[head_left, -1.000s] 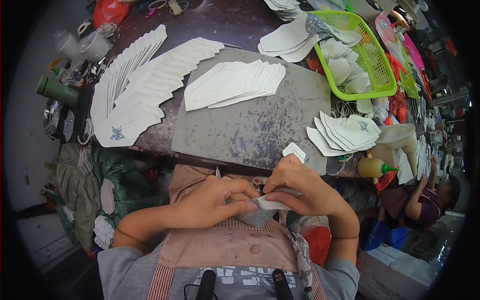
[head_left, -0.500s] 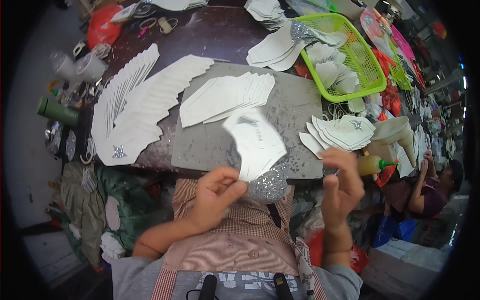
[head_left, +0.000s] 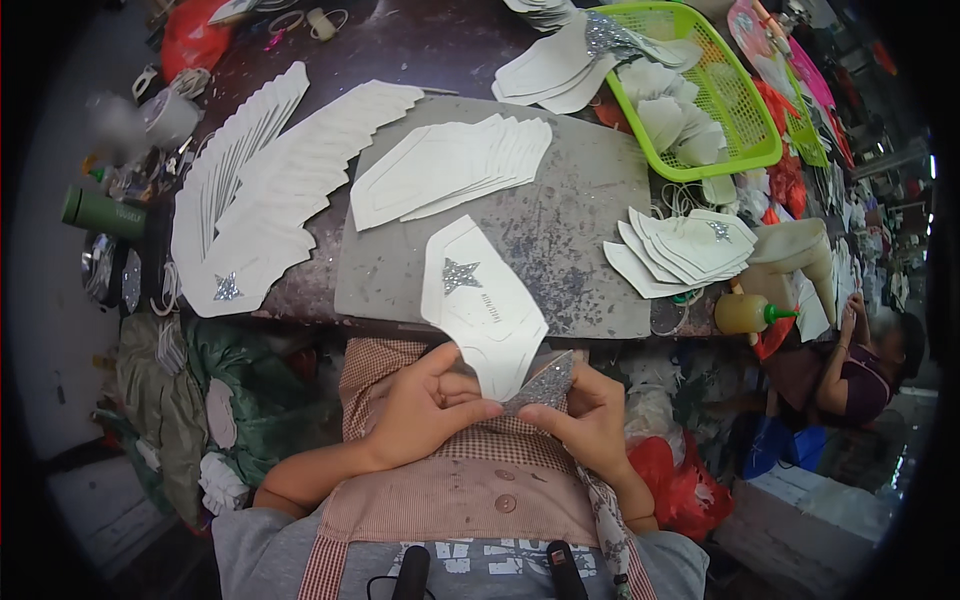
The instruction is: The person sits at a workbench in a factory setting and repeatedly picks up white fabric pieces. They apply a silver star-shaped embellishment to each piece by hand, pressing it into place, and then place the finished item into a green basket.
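Observation:
A flat white cut panel (head_left: 490, 300) with a silver glitter star and stitched-looking lines hangs over the table's front edge. My left hand (head_left: 425, 405) pinches its lower end between thumb and fingers. A silver glitter piece (head_left: 548, 385) adjoins that lower end, and my right hand (head_left: 590, 415) grips its right side, thumb on top. Whether the two pieces are joined is hidden by my fingers. On the grey board (head_left: 590, 240) just beyond lies a fanned stack of white panels (head_left: 455, 165).
More overlapping white panels (head_left: 300, 180) cover the table's left side. A smaller starred stack (head_left: 680, 250) lies at right, near a yellow glue bottle (head_left: 742, 313) and a cream foot form (head_left: 790, 250). A green basket (head_left: 745, 170) holds white pieces. A person (head_left: 860, 370) sits far right.
My right hand has come in from the right and taken hold of the glitter piece. The white panel has turned, its star now plainly visible, while my left hand keeps its pinch.

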`<state>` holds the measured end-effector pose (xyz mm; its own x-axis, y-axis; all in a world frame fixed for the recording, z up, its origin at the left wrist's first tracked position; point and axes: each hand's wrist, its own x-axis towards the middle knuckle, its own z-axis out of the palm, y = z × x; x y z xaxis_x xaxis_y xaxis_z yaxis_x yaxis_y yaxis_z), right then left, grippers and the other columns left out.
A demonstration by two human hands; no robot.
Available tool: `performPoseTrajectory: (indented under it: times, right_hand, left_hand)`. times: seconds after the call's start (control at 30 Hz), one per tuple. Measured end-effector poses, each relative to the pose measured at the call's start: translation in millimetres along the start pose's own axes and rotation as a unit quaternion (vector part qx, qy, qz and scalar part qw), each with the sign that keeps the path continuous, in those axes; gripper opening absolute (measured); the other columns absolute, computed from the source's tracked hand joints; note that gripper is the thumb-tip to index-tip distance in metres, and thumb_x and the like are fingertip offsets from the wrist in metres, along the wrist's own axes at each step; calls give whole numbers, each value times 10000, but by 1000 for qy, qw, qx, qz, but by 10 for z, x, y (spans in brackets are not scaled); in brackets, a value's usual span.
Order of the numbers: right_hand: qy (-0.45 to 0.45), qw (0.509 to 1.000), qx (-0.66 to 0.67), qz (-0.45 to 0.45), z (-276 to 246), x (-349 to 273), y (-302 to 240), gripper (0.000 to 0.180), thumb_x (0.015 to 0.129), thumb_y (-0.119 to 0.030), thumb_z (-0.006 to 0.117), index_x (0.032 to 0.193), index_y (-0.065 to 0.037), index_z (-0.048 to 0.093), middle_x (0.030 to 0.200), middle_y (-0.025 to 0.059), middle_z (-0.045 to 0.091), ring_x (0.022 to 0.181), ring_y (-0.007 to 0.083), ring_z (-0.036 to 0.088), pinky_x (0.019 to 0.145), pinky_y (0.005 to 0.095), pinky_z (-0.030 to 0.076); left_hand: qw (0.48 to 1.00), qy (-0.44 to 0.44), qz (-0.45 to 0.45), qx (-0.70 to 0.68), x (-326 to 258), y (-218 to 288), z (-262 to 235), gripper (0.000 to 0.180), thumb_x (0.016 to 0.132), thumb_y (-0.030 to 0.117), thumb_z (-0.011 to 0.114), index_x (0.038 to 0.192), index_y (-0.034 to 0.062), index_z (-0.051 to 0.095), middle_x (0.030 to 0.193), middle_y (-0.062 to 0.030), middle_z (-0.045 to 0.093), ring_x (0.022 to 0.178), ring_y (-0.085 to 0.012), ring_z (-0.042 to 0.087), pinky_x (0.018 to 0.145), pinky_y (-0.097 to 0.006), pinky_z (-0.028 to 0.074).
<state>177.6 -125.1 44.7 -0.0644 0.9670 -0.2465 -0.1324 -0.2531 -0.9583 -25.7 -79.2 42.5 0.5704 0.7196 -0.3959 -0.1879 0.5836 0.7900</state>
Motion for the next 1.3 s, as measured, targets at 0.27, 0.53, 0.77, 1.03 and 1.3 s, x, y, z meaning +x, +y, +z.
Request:
performPoseTrajectory:
  times: [0.27,0.53,0.77,1.03,1.3]
  right_hand:
    - [33,998,40,22,60,38,10,251,776,36,732,1004,53,628,934,56,647,870,99,586,780,245,460]
    - [6,999,46,20,81,-13,53,184,780,29,734,925,40,622,915,50,652,832,76,585,730,229,466]
    - [24,998,-31,55,50,-57,124,193,760,-45,770,891,22,645,851,39,657,797,65,584,703,228,457]
    - [43,996,-81,12,-39,1,36,114,813,-68,715,863,21,667,832,70,657,767,106,589,692,232,447]
    - [79,995,-8,-67,60,19,92,61,842,5,660,816,59,654,897,94,648,795,121,581,699,231,443]
  left_hand:
    - [999,4,1,49,0,-14,15,534,843,4,672,1302,-44,403,1011,-130,686,934,-125,641,835,-249,508]
    - [998,-9,43,-49,141,-116,-11,616,813,10,700,1331,-33,368,1268,-118,545,1084,-154,577,947,-311,460]
    - [993,49,79,78,148,-97,77,342,795,57,731,1101,-29,606,1005,-82,674,918,-123,627,810,-273,501]
    - [990,52,76,103,120,-103,63,349,789,69,730,1100,-31,609,999,-81,673,896,-112,618,791,-268,497]
    - [990,42,82,107,143,-66,65,371,785,67,735,1114,-32,596,1010,-76,665,907,-117,610,807,-271,490]
